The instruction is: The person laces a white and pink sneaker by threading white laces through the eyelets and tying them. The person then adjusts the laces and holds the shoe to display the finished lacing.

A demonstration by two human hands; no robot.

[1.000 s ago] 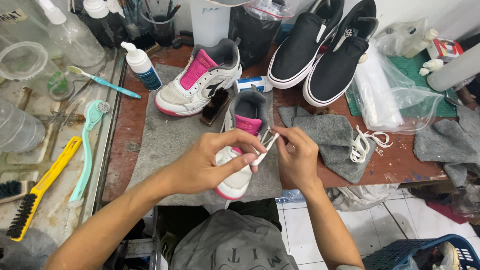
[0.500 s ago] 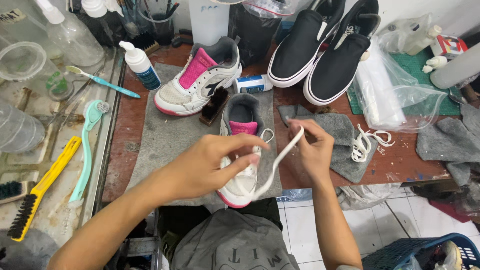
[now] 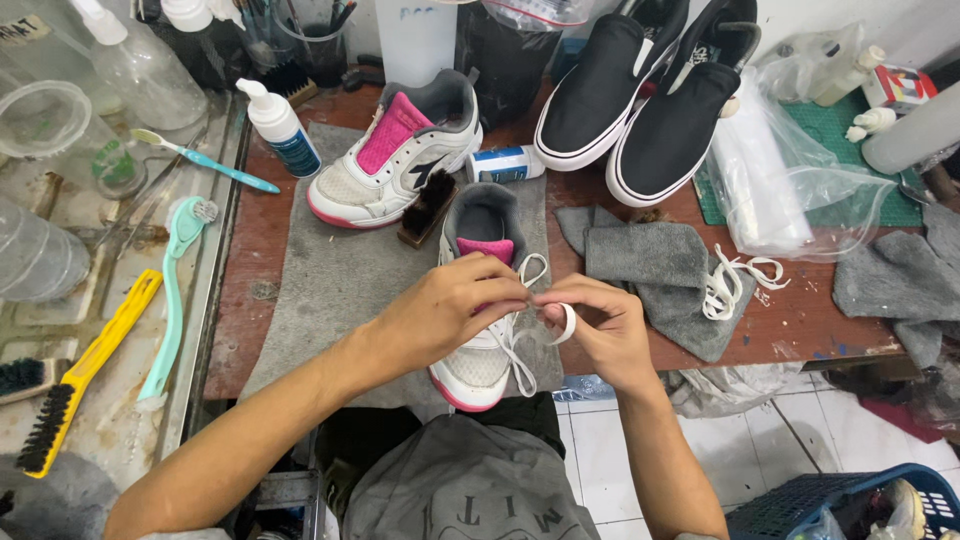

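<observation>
Fingers of both hands, left hand and right hand, pinch a white lace (looped) over the white shoe near the gray cloth.

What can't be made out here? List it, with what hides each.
Head view only:
- Eyelets of the near sneaker: covered by the left hand and right hand.
- How the white lace runs between the fingers: hidden by them.
- Heels of the black slip-on shoes: cut off by the top edge.
- Contents of the blue basket: cut off at the corner.
</observation>
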